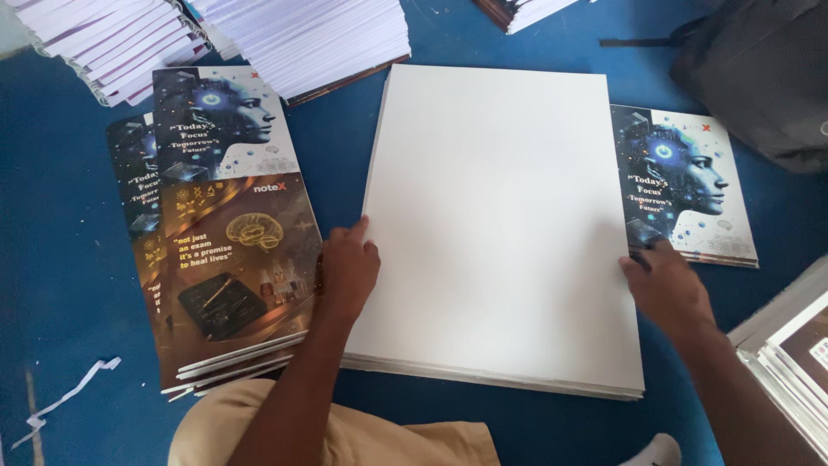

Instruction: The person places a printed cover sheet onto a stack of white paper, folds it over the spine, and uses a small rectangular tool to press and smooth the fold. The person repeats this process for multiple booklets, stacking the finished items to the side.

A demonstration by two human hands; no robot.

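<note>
A thick stack of large blank white sheets lies on the blue floor in front of me. My left hand rests on the stack's left edge, fingers curled against the top sheet. My right hand presses on the stack's right edge. To the left lies a fanned pile of printed notebook covers, dark with a blue head picture above and a golden brain picture below. Another printed cover lies at the right, partly under the white stack.
Tall piles of white paper and spiral-bound books stand at the back left. A dark bag sits at the top right. More stacked books lie at the right edge. A torn paper strip lies at the lower left. My knee is below.
</note>
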